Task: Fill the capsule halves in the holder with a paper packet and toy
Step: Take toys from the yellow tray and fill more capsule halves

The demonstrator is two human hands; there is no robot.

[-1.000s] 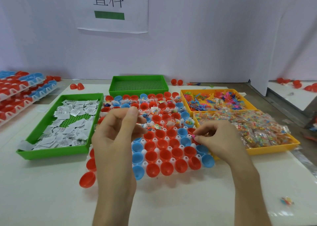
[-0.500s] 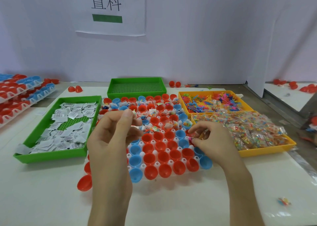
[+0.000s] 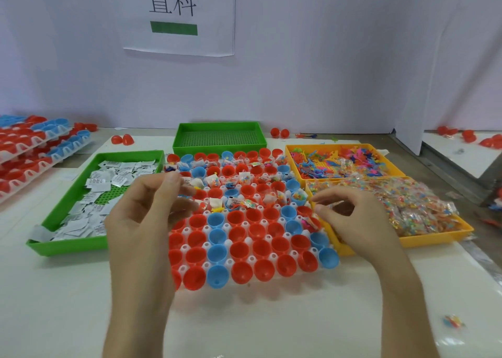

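Table (image 3: 271, 317): green tray (image 3: 68, 245) of paper packets (image 3: 100, 184) on the left, yellow tray (image 3: 434, 239) of bagged toys (image 3: 413, 208) on the right, holder (image 3: 185, 247) between them. Far rows of capsule halves (image 3: 260, 249) are filled; near rows are empty.

Left hand (image 3: 146, 222) hovers over the holder's left edge. Its grip is blurred, so I cannot tell if it holds a packet. Right hand (image 3: 355, 224) hangs over the right edge, fingers loosely curled, nothing seen in them.

Risk: a wrist or sleeve brushing the holder could tip the light halves. A cup could also be skipped or filled twice.
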